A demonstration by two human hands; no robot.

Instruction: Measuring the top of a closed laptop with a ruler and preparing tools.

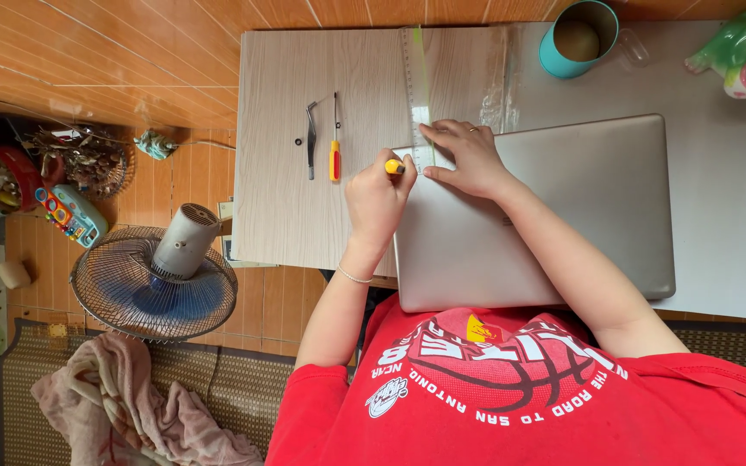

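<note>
Left grip (pixel 377 200) was closed on a yellow knife (pixel 395 166), tip beside the ruler (pixel 420 103). Right hand (pixel 468 157) lay flat, fingers spread, pinning ruler onto laptop (pixel 580 207). Ruler looked thin, light, likely slippery; hold it pressed near the cut.

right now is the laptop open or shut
Shut: the silver laptop lies flat on the table, lid down, no screen or keys showing.
</note>
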